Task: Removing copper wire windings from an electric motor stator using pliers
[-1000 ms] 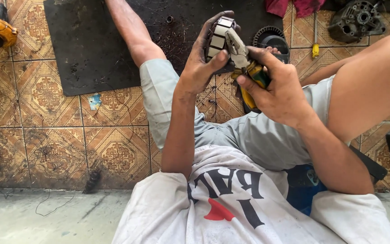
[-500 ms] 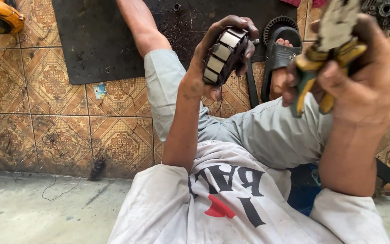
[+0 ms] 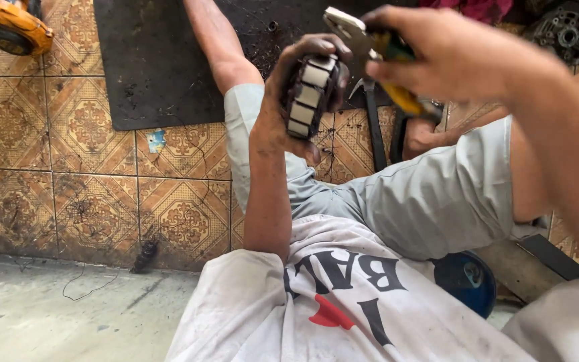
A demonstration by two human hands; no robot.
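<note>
Left hand holds a motor armature, right hand holds pliers, both raised over the lap.

Left hand [image 3: 283,107] has its grip wrapped round the dark armature [image 3: 311,94], pale segments facing the camera, held mid-scene above the grey shorts [image 3: 430,194]. Right hand [image 3: 450,53] has its grip closed on the yellow-handled pliers [image 3: 370,53]; the metal nose points left, just beside the armature's top right edge, maybe touching, hard to tell. Open tiled floor [image 3: 68,181] left of the forearm; black mat [image 3: 155,60] at far left-centre, its lower edge above the tiles. Orange tool [image 3: 8,27] in the far left corner, well apart. Metal parts [image 3: 564,33] far right. Blue round thing [image 3: 467,281] near right, under the thigh.
</note>
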